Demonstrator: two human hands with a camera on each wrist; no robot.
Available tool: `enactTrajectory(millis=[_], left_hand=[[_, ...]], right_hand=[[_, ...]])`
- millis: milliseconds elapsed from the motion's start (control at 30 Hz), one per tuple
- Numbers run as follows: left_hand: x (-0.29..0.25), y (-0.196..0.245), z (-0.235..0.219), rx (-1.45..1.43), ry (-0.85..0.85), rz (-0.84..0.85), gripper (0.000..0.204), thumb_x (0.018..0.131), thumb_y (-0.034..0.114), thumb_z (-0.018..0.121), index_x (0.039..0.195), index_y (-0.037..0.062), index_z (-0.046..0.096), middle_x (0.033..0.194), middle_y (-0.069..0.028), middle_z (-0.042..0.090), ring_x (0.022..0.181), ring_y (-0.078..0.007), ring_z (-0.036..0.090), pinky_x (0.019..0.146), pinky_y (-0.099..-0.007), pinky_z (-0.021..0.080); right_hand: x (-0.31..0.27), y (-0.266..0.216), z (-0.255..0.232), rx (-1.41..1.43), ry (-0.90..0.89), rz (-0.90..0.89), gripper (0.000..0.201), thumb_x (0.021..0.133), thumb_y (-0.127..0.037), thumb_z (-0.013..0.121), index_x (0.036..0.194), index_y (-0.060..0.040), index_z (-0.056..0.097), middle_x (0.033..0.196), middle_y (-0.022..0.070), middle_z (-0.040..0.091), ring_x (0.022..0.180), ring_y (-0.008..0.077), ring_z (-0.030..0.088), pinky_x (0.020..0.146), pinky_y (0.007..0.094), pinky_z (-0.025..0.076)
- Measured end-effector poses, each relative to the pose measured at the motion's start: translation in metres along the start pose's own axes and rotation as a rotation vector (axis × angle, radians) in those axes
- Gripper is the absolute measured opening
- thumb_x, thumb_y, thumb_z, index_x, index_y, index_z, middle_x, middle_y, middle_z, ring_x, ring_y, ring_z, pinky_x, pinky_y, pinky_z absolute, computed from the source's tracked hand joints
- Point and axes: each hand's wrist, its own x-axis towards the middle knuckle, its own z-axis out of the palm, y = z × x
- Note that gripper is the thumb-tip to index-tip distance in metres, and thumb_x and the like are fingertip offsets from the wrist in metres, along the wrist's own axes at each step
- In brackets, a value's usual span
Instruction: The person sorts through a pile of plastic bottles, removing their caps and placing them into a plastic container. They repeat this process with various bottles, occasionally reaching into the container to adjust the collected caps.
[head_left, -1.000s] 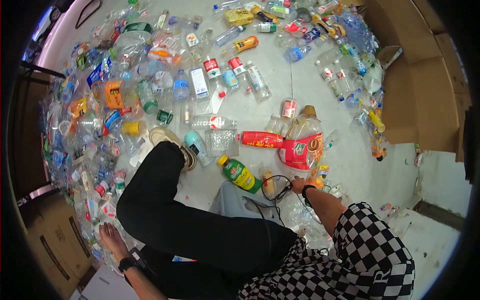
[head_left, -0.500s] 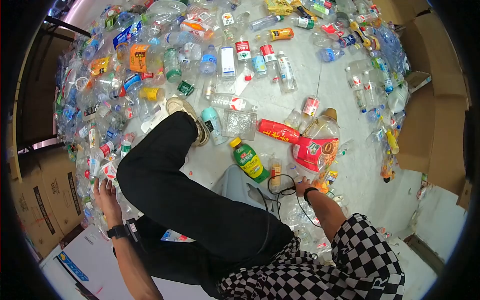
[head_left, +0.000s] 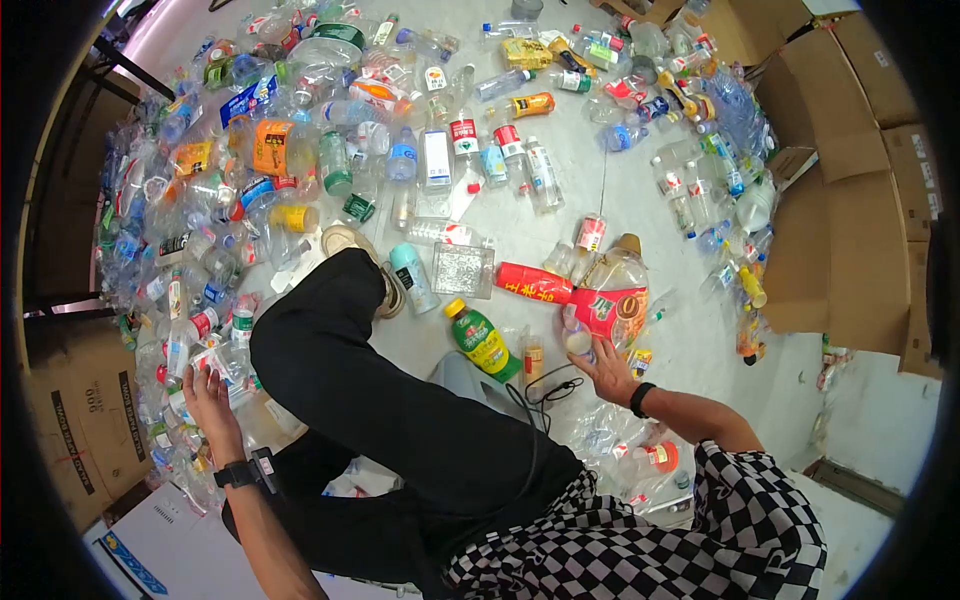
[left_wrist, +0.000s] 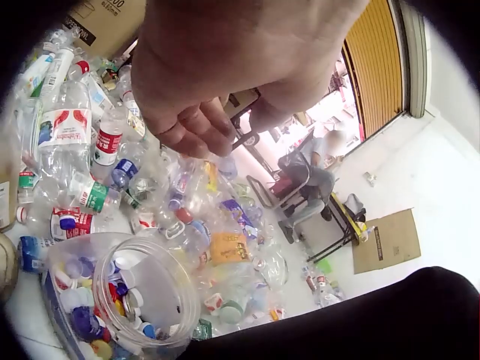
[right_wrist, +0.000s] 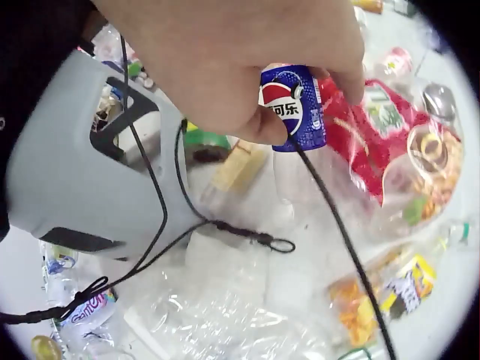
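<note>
Blue-labelled plastic bottle [right_wrist: 304, 112] sits gripped between thumb and fingers of the right hand [head_left: 607, 376]. A black cord [right_wrist: 330, 199] trails below those fingers and might snag during a lift; too firm a squeeze could crumple the bottle. Just beyond the fingertips, the red-labelled jug [head_left: 605, 312] might roll if nudged. Left hand [head_left: 210, 405]: fingers relaxed, holding nothing.

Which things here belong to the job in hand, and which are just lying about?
In the job, likely:
- Pepsi container, held
- right hand, holding it

Just lying about, apparently:
- green bottle
- light-blue bottle
- cardboard
</note>
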Motion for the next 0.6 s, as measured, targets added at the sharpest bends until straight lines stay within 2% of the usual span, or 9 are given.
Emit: enactTrajectory(millis=[33,200,300,400,433,533,600], left_hand=[[-0.001,0.002,0.001,-0.008,0.001,0.0,0.051,0.091,0.02,0.059,0.137,0.0097,0.039,0.124,-0.0086,0.054,0.108,-0.0182,0.054,0.089,-0.0291,0.043],[-0.012,0.021,0.024,-0.05,-0.032,0.066,0.053,0.091,0.021,0.06,0.138,0.0071,0.038,0.122,-0.009,0.054,0.107,-0.0189,0.054,0.088,-0.0299,0.042],[-0.028,0.049,0.045,-0.079,-0.073,0.134,0.054,0.091,0.021,0.061,0.138,0.0068,0.038,0.121,-0.0082,0.055,0.104,-0.0183,0.055,0.088,-0.0305,0.042],[-0.039,0.07,0.063,-0.099,-0.106,0.214,0.054,0.091,0.023,0.062,0.138,0.0068,0.039,0.119,-0.0083,0.056,0.103,-0.0171,0.055,0.088,-0.0297,0.043],[-0.043,0.076,0.069,-0.076,-0.154,0.245,0.053,0.092,0.021,0.061,0.138,0.0067,0.04,0.118,-0.0089,0.057,0.103,-0.0167,0.056,0.088,-0.0299,0.044],[-0.056,0.093,0.086,-0.007,-0.346,0.363,0.051,0.093,0.016,0.058,0.14,0.0065,0.04,0.118,-0.011,0.058,0.104,-0.017,0.057,0.092,-0.032,0.046],[-0.065,0.107,0.097,0.041,-0.485,0.434,0.052,0.094,0.012,0.056,0.142,0.0066,0.039,0.124,-0.0136,0.056,0.111,-0.02,0.056,0.097,-0.0337,0.044]], right_hand=[[0.009,-0.004,-0.024,-0.076,-0.001,-0.024,0.068,0.078,-0.007,0.056,0.142,-0.0233,0.039,0.133,0.0301,0.038,0.119,0.0468,0.041,0.098,0.0499,0.039],[0.051,-0.015,-0.114,-0.067,0.081,-0.087,0.069,0.077,-0.005,0.058,0.142,-0.0224,0.039,0.134,0.0307,0.037,0.121,0.0457,0.041,0.1,0.0485,0.04],[0.068,-0.03,-0.172,-0.036,0.177,-0.214,0.072,0.075,-0.007,0.064,0.142,-0.0231,0.04,0.135,0.0317,0.036,0.123,0.0476,0.04,0.103,0.0491,0.038],[0.079,-0.059,-0.254,-0.07,0.238,-0.3,0.077,0.072,-0.008,0.068,0.142,-0.0247,0.04,0.134,0.0321,0.037,0.123,0.0478,0.04,0.102,0.0494,0.039],[0.085,-0.072,-0.279,-0.053,0.3,-0.331,0.08,0.069,-0.006,0.07,0.141,-0.0257,0.04,0.133,0.0319,0.038,0.121,0.047,0.043,0.1,0.0486,0.041],[0.113,-0.113,-0.349,-0.082,0.448,-0.474,0.079,0.07,-0.004,0.067,0.141,-0.025,0.04,0.133,0.0315,0.038,0.117,0.046,0.047,0.096,0.047,0.044],[0.132,-0.153,-0.392,-0.097,0.531,-0.573,0.077,0.072,-0.003,0.065,0.141,-0.0239,0.04,0.132,0.0312,0.039,0.113,0.0455,0.05,0.093,0.0464,0.046]])
